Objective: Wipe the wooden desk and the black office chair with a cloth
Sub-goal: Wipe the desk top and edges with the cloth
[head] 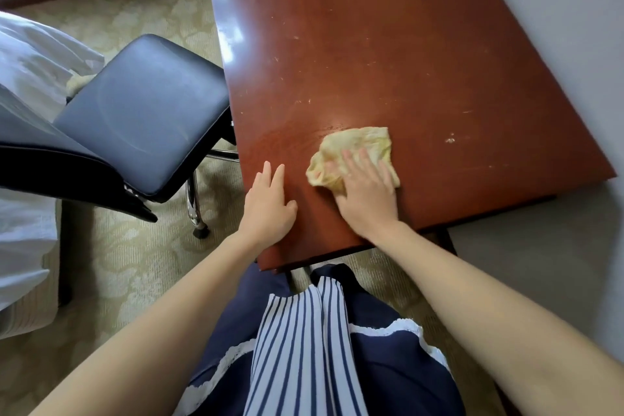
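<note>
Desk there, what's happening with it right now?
A person is wiping the desk with a yellow cloth. The right hand presses flat on the cloth near the desk's near edge, while the left hand rests open on the bare wood beside it. The black chair stands to the left of the desk, with no hand on it.

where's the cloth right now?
In the head view the yellow cloth lies on the wooden desk near its front edge, pressed flat under the right hand. The left hand rests on the desk just left of it.
</note>
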The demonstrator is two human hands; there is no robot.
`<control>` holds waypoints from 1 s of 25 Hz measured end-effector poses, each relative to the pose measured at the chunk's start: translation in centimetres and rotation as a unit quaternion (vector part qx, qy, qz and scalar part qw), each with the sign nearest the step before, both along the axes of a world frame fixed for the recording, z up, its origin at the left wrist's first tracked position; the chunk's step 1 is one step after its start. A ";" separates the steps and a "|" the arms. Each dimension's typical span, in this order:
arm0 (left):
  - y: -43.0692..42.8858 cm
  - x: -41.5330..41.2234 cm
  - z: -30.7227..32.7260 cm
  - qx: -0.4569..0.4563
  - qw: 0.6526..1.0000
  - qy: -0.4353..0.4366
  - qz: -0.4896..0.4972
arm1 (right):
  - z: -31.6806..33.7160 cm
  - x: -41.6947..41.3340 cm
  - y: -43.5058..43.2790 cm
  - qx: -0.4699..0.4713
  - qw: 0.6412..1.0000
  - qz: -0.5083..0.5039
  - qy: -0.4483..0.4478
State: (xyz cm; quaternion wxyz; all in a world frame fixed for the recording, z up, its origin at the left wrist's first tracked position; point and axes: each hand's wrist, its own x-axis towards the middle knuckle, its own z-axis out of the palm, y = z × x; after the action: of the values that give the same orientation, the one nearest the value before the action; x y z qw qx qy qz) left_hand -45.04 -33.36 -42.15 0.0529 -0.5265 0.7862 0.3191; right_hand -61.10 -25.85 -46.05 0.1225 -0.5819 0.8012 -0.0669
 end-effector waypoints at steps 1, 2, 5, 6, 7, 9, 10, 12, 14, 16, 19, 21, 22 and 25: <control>0.1 -0.5 -0.1 -0.002 1.000 -0.002 -0.012 | 0.0 0.1 1.5 -0.005 0.999 0.042 -0.005; 0.3 -1.0 -0.2 -0.003 1.000 -0.007 -0.025 | 0.2 0.0 3.0 -0.011 0.997 0.078 -0.010; 0.6 -2.7 -0.6 -0.006 0.996 -0.046 -0.072 | 0.8 -1.3 7.3 -0.025 0.989 0.143 -0.003; 0.9 -3.5 -0.7 -0.008 0.994 -0.056 -0.091 | 1.0 -2.0 8.7 -0.022 0.988 0.151 0.004; 1.1 -4.2 -0.8 -0.010 0.992 -0.060 -0.109 | 1.2 -2.8 9.9 -0.018 0.988 0.156 0.013; 1.5 -5.6 -0.8 -0.019 0.988 -0.061 -0.139 | 1.6 -5.1 11.7 -0.014 0.988 0.149 0.029; 1.7 -6.2 -0.8 -0.023 0.986 -0.063 -0.151 | 1.7 -6.5 12.5 -0.012 0.991 0.132 0.032; 1.9 -7.0 -0.8 -0.027 0.983 -0.079 -0.162 | 1.7 -9.7 13.7 -0.004 0.998 0.059 0.019; 2.0 -7.5 -0.8 -0.027 0.981 -0.101 -0.165 | 1.6 -13.0 14.3 0.018 0.999 -0.049 0.007; 2.2 -7.7 -0.9 -0.026 0.979 -0.120 -0.164 | 1.6 -15.8 13.9 0.026 0.989 -0.148 -0.008; 2.4 -7.5 -1.1 -0.024 0.976 -0.141 -0.162 | 1.7 -18.5 10.5 0.053 0.965 -0.252 -0.050; 2.4 -7.2 -1.2 -0.017 0.977 -0.144 -0.156 | 1.3 -18.7 7.4 0.095 0.950 -0.292 -0.060; 2.3 -7.0 -1.2 -0.013 0.978 -0.144 -0.153 | 1.1 -18.4 6.0 0.106 0.945 -0.303 -0.065; 1.9 -6.9 -1.2 -0.005 0.978 -0.145 -0.152 | 0.7 -16.1 3.0 0.105 0.951 -0.282 -0.066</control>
State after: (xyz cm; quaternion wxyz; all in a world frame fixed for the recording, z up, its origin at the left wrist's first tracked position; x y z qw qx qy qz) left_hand -51.97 -31.42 -43.33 0.2117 -0.4413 0.8428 0.2239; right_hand -77.23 -22.80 -45.31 0.2113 -0.3107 0.9252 -0.0525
